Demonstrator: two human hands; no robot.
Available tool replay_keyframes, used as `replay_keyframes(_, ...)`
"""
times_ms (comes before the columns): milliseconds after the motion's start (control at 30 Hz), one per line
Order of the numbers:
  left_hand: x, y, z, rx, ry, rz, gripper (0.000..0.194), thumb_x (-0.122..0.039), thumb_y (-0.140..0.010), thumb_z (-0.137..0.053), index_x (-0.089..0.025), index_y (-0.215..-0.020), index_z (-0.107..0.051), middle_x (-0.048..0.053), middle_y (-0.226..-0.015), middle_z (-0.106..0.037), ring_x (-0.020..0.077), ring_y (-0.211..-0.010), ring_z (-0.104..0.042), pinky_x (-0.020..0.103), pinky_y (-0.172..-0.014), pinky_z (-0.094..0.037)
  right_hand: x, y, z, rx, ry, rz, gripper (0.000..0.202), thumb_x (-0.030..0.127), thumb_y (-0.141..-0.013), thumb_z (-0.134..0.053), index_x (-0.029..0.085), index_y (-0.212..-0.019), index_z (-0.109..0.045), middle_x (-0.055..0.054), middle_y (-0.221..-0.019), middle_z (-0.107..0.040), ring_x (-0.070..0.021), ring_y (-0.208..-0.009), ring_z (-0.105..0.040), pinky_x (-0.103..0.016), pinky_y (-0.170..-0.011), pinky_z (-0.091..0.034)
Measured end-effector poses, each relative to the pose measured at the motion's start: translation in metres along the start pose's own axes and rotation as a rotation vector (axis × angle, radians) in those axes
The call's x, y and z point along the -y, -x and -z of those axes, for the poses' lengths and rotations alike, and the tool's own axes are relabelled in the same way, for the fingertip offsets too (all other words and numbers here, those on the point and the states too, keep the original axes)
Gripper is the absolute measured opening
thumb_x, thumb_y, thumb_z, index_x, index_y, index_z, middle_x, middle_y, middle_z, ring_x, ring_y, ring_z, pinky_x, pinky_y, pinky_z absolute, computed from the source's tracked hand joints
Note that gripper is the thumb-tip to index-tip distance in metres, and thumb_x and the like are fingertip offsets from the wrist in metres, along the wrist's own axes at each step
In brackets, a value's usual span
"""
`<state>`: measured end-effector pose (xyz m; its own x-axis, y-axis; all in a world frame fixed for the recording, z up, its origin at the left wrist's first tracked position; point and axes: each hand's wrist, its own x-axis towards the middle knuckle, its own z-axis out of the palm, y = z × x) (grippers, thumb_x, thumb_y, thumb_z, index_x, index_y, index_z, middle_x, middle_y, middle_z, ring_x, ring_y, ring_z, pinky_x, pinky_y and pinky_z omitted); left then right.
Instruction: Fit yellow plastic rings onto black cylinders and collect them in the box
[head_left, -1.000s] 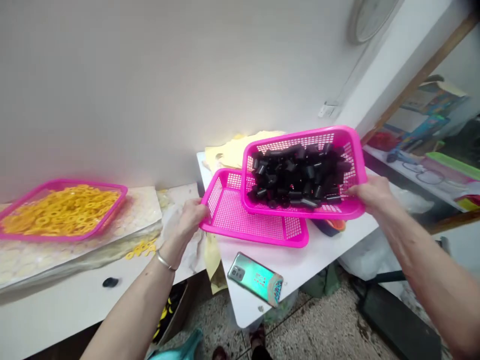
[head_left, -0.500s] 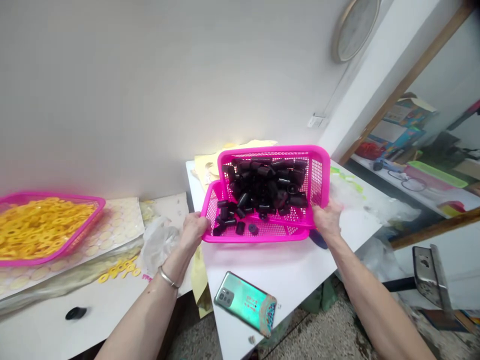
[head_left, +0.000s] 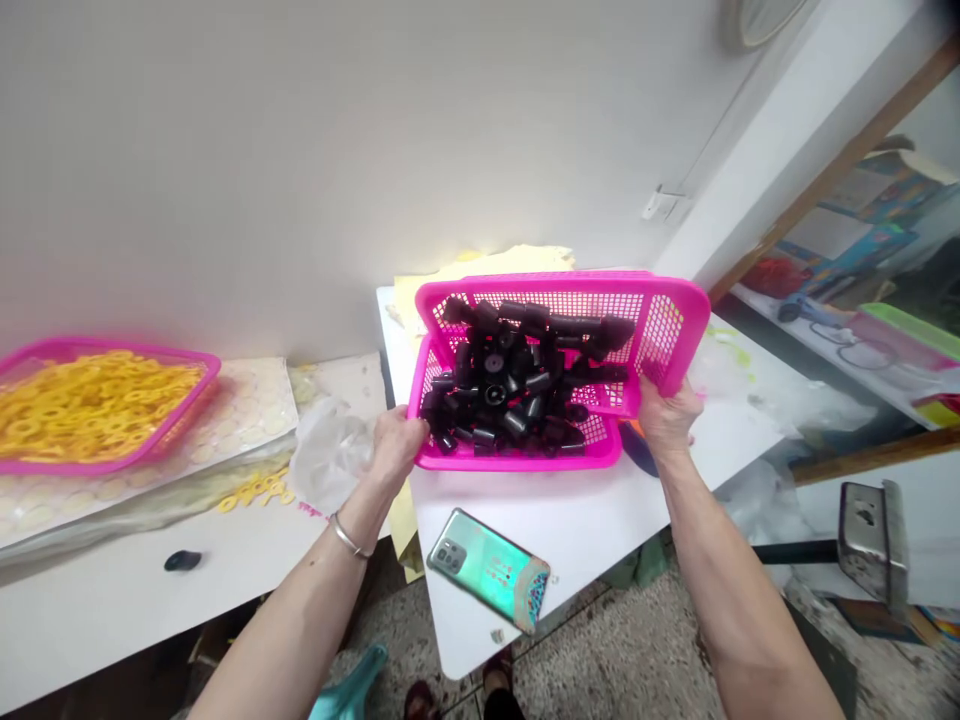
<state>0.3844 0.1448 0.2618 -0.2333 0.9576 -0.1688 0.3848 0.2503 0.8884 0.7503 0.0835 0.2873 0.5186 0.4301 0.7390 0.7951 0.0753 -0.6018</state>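
Observation:
Two pink mesh baskets overlap above the white table. My left hand [head_left: 400, 440] grips the left rim of the lower pink basket [head_left: 517, 463]. With my right hand [head_left: 667, 412] I hold the right end of the upper pink basket [head_left: 679, 310], which is tilted toward me over the lower one. Black cylindrical parts [head_left: 517, 385] lie heaped across both baskets, many of them in the lower one. A green phone [head_left: 491, 570] rests on the white table [head_left: 457, 640] in front of the baskets.
On the left, a pink basket of yellow rings [head_left: 105, 405] stands on a patterned sheet. A clear plastic bag [head_left: 330, 455], loose yellow rings [head_left: 259, 490] and one black part [head_left: 182, 561] lie near it. Yellow paper [head_left: 510, 262] is behind the baskets; shelves stand right.
The upper basket has tipped further and its right end has risen with my right hand. More black parts have slid into the lower basket. The view has shifted.

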Motion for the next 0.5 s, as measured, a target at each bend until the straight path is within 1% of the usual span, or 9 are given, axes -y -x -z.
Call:
replay_keyframes(100, 0.004, 0.001, -0.002, 0.005, 0.001, -0.004, 0.021, -0.016, -0.046, -0.046, -0.012, -0.063, -0.06, -0.002, -0.044, -0.048, 0.0121, -0.044, -0.045, 0.022, -0.041, -0.03, -0.006, -0.002, -0.002, -0.055, 0.057, 0.003, 0.022, 0.035, -0.073, -0.06, 0.014, -0.071, -0.063, -0.001, -0.06, -0.058, -0.0159, -0.062, -0.054, -0.029, -0.064, -0.045)
replay_keyframes(167, 0.005, 0.002, -0.004, -0.023, 0.008, 0.0, 0.018, -0.016, -0.047, -0.046, -0.013, -0.06, -0.058, -0.003, -0.044, -0.045, 0.0112, -0.044, -0.043, 0.021, -0.04, -0.029, -0.01, -0.003, -0.003, -0.087, 0.087, 0.004, 0.022, 0.036, -0.071, -0.061, 0.014, -0.071, -0.063, -0.001, -0.059, -0.058, -0.0168, -0.061, -0.056, -0.031, -0.064, -0.046)
replay_keyframes(233, 0.006, 0.003, -0.006, -0.049, 0.02, 0.003, 0.014, -0.018, -0.048, -0.047, -0.013, -0.057, -0.056, -0.003, -0.045, -0.044, 0.0105, -0.045, -0.041, 0.021, -0.041, -0.028, -0.014, -0.004, -0.005, -0.091, 0.089, 0.01, 0.023, 0.036, -0.071, -0.062, 0.014, -0.073, -0.064, -0.002, -0.061, -0.06, -0.0176, -0.061, -0.057, -0.032, -0.065, -0.047)
replay_keyframes(300, 0.006, 0.005, -0.008, -0.045, 0.039, 0.004, 0.015, -0.021, -0.051, -0.048, -0.012, -0.059, -0.057, -0.003, -0.047, -0.045, 0.0104, -0.046, -0.041, 0.021, -0.042, -0.029, -0.017, -0.006, -0.006, -0.084, 0.071, 0.018, 0.025, 0.037, -0.072, -0.061, 0.013, -0.076, -0.064, -0.003, -0.065, -0.062, -0.018, -0.062, -0.058, -0.033, -0.065, -0.048)
replay_keyframes(400, 0.007, 0.009, -0.008, -0.017, 0.02, -0.043, 0.028, -0.023, -0.054, -0.049, -0.011, -0.076, -0.062, -0.001, -0.055, -0.052, 0.0121, -0.052, -0.046, 0.021, -0.046, -0.033, -0.018, -0.009, -0.006, -0.099, 0.053, 0.023, 0.028, 0.038, -0.073, -0.061, 0.012, -0.079, -0.065, -0.004, -0.069, -0.064, -0.0181, -0.064, -0.06, -0.034, -0.067, -0.048)
replay_keyframes(467, 0.006, 0.012, -0.007, -0.021, -0.062, -0.105, 0.04, -0.02, -0.054, -0.05, -0.011, -0.091, -0.061, 0.0, -0.064, -0.058, 0.0142, -0.059, -0.051, 0.022, -0.052, -0.036, -0.017, -0.012, -0.005, -0.127, 0.046, 0.007, 0.03, 0.04, -0.072, -0.062, 0.011, -0.081, -0.066, -0.004, -0.07, -0.064, -0.0186, -0.067, -0.06, -0.034, -0.069, -0.048)
replay_keyframes(500, 0.005, 0.013, -0.006, -0.023, -0.116, -0.135, 0.046, -0.019, -0.054, -0.05, -0.011, -0.099, -0.059, 0.001, -0.068, -0.059, 0.0153, -0.063, -0.053, 0.022, -0.055, -0.038, -0.015, -0.014, -0.004, -0.12, 0.031, -0.018, 0.031, 0.04, -0.071, -0.062, 0.011, -0.082, -0.065, -0.004, -0.071, -0.064, -0.0194, -0.069, -0.061, -0.035, -0.07, -0.048)
